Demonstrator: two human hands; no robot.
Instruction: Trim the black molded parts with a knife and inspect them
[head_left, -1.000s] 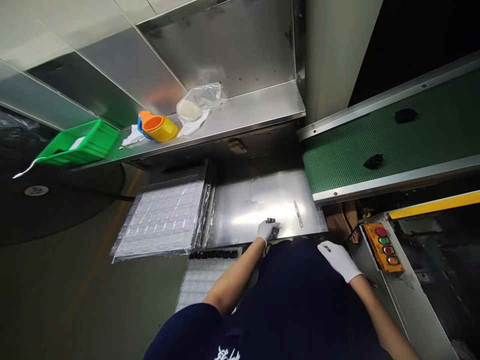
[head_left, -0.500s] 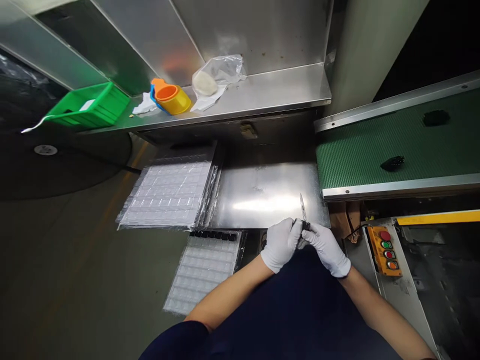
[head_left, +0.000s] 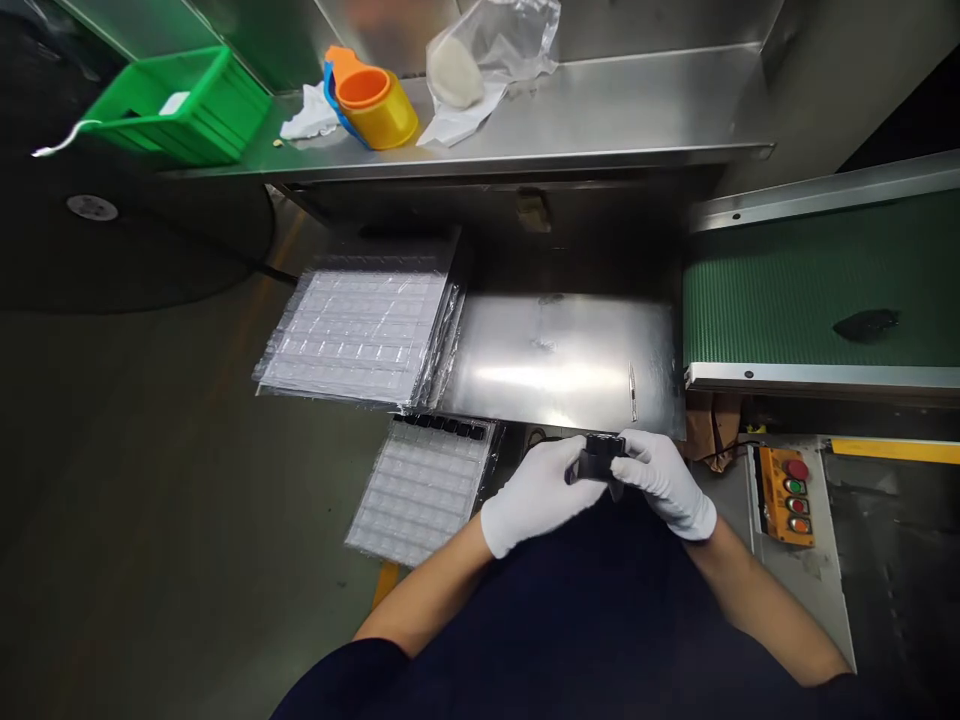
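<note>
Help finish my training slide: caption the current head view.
White-gloved left hand and right hand hold a black part near a steel worktop and green conveyor.

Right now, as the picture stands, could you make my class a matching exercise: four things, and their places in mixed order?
Things
1. black part
2. slim tool
3. green bin
4. button box

Places
A. at the left end of the shelf
B. to the right of the right hand
C. between the left hand and the right hand
D. lying on the metal tabletop

Pairs: 1-C, 2-D, 3-A, 4-B
</note>
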